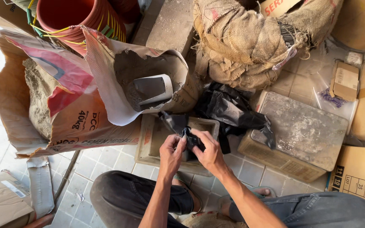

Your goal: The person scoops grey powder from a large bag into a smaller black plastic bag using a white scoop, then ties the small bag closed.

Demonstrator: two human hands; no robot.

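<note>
Black plastic bag [229,112]: its twisted end is pinched between both hands, above the rectangular mould tray [155,139].
Left hand [172,150]: fingers closed on the plastic.
Right hand [208,150]: thumb and fingertips gripping the same end.
Handling: thin film is best worked in short, even pulls.
Surroundings: torn cement sack [77,109] with a scoop [151,90]; burlap bundle [241,42] beyond.

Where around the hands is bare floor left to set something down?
Bare tile lies between the torn paper sack and the knee; more between burlap bundle and dusty block. Around both hands it is crowded.
</note>
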